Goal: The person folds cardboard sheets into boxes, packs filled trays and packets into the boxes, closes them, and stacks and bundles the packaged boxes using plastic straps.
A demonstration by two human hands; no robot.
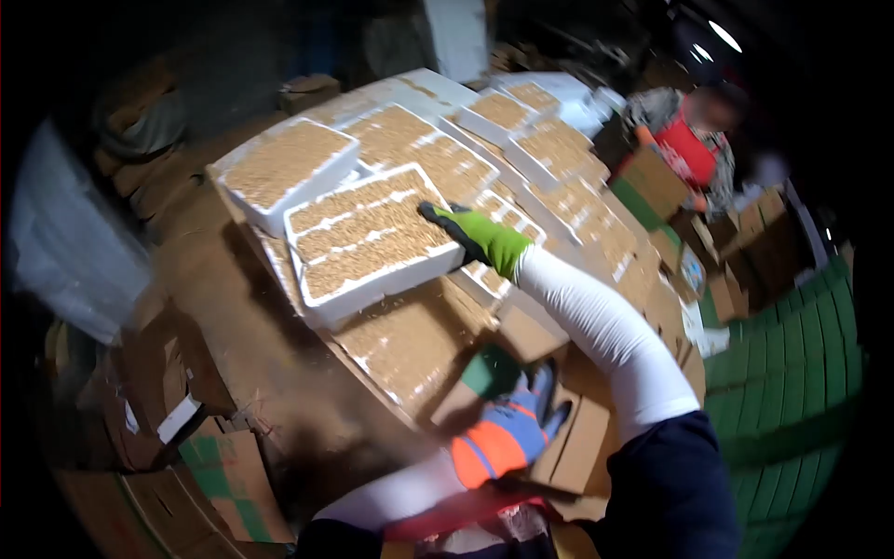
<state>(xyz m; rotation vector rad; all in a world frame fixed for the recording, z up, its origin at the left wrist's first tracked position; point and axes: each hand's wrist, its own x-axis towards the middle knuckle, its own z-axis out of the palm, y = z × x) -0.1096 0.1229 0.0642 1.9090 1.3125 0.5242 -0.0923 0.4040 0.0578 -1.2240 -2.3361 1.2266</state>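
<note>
In the head view, the table has its left edge slanting from 10 o'clock down toward 6, with brown floor beyond it at 9. The white tray lies at 10 o'clock, tilted, its lower-left corner close to that edge. The right hand, gloved in green, grasps the tray's end at its 3 o'clock side. The left hand, in orange and blue at 5 o'clock, is released, fingers spread; a tan-strewn stretch of table separates it from the tray.

Tan loose material coats the surface. The room is dim, with a green stack at 4 o'clock and a plastic sheet at 9.

Counted: three tan bands in the grasped tray; one raised neighbouring tray at its 11 o'clock; one other person at 2 o'clock; two bright lamps past 1. The remaining trays overlap too much to count.
</note>
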